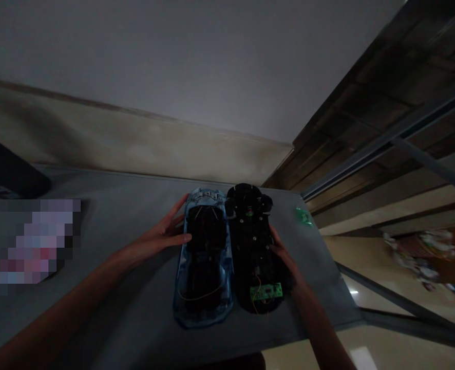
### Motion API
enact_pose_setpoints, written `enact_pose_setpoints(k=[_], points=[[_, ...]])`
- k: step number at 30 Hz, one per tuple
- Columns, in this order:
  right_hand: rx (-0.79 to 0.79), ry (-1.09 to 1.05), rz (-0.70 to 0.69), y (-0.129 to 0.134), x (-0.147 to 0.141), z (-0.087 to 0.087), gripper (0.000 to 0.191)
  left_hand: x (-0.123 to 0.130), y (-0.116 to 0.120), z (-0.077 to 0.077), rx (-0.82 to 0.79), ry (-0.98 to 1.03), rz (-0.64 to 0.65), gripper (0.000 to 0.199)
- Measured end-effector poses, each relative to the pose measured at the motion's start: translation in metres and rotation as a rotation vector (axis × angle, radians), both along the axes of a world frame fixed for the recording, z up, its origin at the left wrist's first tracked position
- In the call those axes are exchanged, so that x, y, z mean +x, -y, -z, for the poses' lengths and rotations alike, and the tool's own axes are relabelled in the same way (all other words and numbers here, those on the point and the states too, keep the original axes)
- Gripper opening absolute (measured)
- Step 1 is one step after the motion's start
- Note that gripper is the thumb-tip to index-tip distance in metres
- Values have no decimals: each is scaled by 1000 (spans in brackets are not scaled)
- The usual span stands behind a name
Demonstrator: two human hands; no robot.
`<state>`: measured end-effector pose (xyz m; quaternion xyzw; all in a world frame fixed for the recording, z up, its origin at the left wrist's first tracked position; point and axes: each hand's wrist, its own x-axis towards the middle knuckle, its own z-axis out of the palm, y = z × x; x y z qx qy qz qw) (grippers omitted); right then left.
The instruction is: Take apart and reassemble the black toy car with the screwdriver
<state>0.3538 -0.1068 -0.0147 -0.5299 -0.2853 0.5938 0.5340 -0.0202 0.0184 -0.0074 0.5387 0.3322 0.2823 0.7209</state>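
Side by side over the grey table are a blue toy car body shell (206, 316) and a black toy car chassis (250, 241). The shell's dark inside shows, with a thin wire across it. At the chassis's near end sits a green circuit board (266, 292) with thin wires; its wheels are at the far end. My left hand (173, 231) grips the shell's left edge, thumb on top and some fingers hidden beneath. Along the chassis's right side, my right hand (285, 257) is closed, its fingers partly hidden. The two car parts touch or nearly touch.
A small green piece (303, 216) lies near the right edge of the grey table (135, 293). To the left are a blurred-out flat object (38, 246) and a black object (7, 169). A wall (173, 139) closes off the back; metal bars (404, 298) stand beyond the right edge.
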Motion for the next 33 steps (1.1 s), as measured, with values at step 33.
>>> enact_pose_setpoints(k=[33], points=[[0,72,10,1,-6,-9,72,5,8,-21,-40,17,-50,136]])
